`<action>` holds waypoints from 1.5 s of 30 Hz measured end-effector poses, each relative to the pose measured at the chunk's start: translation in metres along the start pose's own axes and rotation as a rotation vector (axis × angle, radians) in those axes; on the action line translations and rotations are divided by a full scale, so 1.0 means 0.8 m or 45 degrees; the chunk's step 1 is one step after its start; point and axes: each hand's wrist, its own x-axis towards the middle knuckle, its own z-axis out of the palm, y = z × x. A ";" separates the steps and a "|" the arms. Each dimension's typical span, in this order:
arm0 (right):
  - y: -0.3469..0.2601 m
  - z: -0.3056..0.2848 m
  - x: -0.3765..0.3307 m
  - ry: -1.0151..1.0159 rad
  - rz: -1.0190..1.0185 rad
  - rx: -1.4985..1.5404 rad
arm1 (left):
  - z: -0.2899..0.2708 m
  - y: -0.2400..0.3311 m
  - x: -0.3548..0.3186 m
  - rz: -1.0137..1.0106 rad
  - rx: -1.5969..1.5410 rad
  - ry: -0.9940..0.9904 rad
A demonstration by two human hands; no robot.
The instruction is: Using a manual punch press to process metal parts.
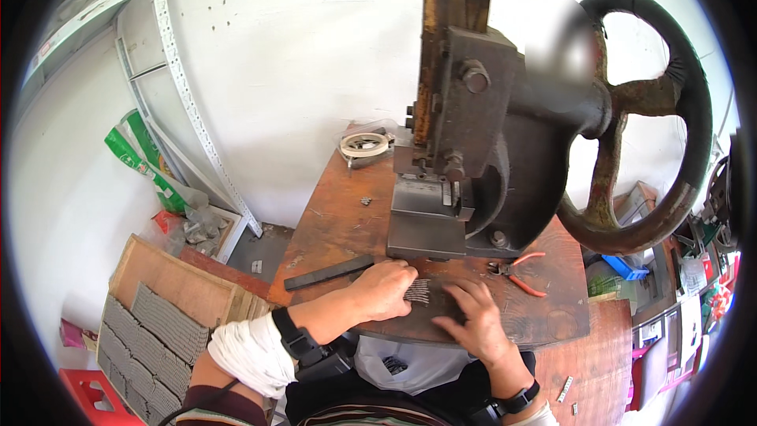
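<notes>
On the wooden workbench, just in front of the dark iron press, lies a small bunch of thin grey metal strips. My left hand has its fingers curled around the left end of the bunch. My right hand lies flat on the bench right of the strips, fingers spread and touching them. A black flat bar rests on the bench left of my left hand. Whether the left hand truly grips the strips is hard to tell; it covers their end.
The press's big flywheel stands at the right. Orange-handled pliers lie right of my hands. A roll of tape sits at the bench's back. A wooden crate of grey stacked pieces stands on the floor at left, beside white shelving.
</notes>
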 end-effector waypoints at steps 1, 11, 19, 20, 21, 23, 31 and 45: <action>-0.006 0.003 0.007 -0.076 -0.011 -0.153 | 0.000 0.002 -0.001 -0.027 -0.016 0.004; 0.004 0.038 0.028 -0.275 -0.004 -0.377 | 0.021 -0.002 -0.047 -0.055 -0.150 0.354; -0.002 0.032 0.043 -0.189 -0.059 -0.050 | 0.038 -0.013 -0.053 -0.026 -0.391 0.686; -0.007 0.032 0.041 -0.134 -0.017 0.052 | 0.036 -0.014 -0.051 -0.017 -0.506 0.748; -0.014 0.028 0.043 -0.079 0.017 0.156 | 0.023 -0.009 -0.049 -0.005 -0.501 0.759; -0.033 0.008 0.065 0.010 -0.105 0.117 | -0.012 0.001 -0.042 0.000 -0.657 0.899; -0.001 -0.001 0.160 0.339 0.050 -0.222 | -0.042 -0.062 0.096 0.054 -0.575 1.046; 0.011 0.015 0.172 0.576 -0.054 -1.041 | -0.040 -0.067 -0.033 -0.318 -0.116 0.696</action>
